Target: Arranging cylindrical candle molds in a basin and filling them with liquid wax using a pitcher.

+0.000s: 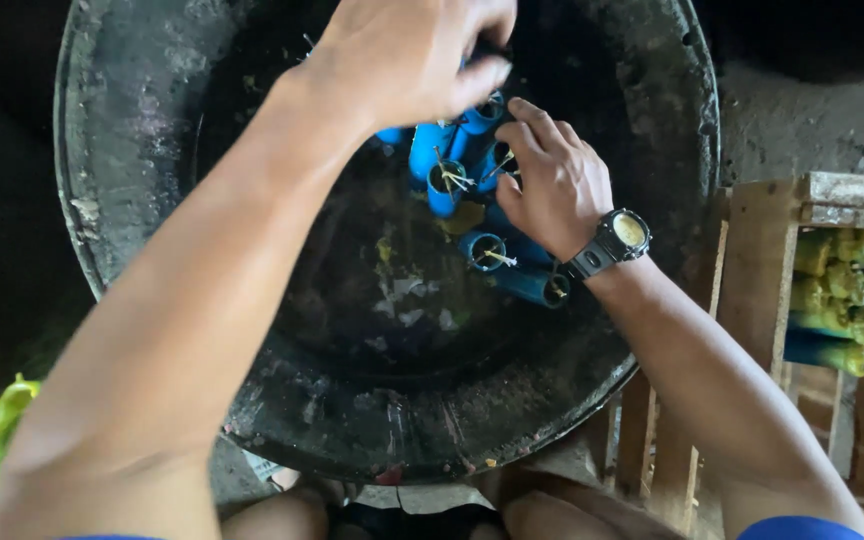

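- Left forearm [182,330], nearest the lens, crosses the big blackened pan [112,200]; a sleeve or elbow could drag along its grimy rim.
- Wooden crate [752,260] beside the pan holds yellow-topped tubes [852,300]; I judge a bump might tip them.
- Right hand [552,185], fingers curled, presses the blue tubes [482,250] piled at the pan's centre; they may roll.
- Left hand [412,55], fingers bunched, seems to pinch something hidden; I cannot tell what.

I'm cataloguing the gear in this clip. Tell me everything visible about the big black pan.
The big black pan is round, wide and shallow, seemingly metal, crusted with soot and pale residue. It sits low before the person's knees, beside a wooden crate. Blue tubes lie clustered inside, with scraps of debris. The left hand and right hand reach in.
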